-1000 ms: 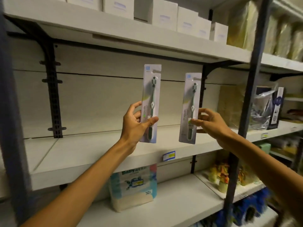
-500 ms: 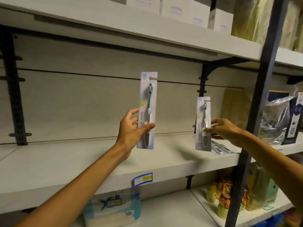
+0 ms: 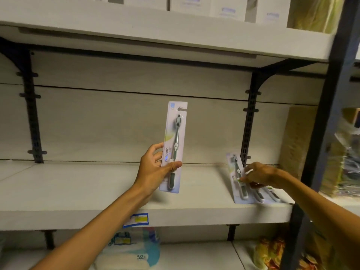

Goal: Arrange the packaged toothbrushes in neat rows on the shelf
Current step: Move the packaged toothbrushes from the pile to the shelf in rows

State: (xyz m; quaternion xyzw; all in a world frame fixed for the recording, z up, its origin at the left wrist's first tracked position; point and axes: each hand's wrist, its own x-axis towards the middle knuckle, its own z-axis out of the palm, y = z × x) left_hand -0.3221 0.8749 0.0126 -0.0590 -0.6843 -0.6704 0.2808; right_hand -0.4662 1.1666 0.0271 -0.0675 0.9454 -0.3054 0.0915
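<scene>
While the right hand (image 3: 257,175) lowered a packaged toothbrush (image 3: 236,173) toward the right end of the shelf (image 3: 97,184), the pack leaned back with its long axis running from the front edge up toward the rear wall, brush head farthest from the person. Its lower end sat at or just above the shelf board, close to the front edge; contact could not be made out. The fingers pinched that pack near its middle. Just to its right, partly hidden under the wrist, other packs (image 3: 270,194) lay flat near the front right corner, pointing the same way; two seemed to show, though blur made the count unsure.

At mid-shelf the left hand (image 3: 153,170) gripped a second toothbrush pack (image 3: 175,141), thumb across the front and fingers behind, holding it upright in the air, head up, well clear of the board. So two packs were in hand, one per hand, and the right one was nearer the row. Seating it parallel beside its neighbours looked like the coming move.
</scene>
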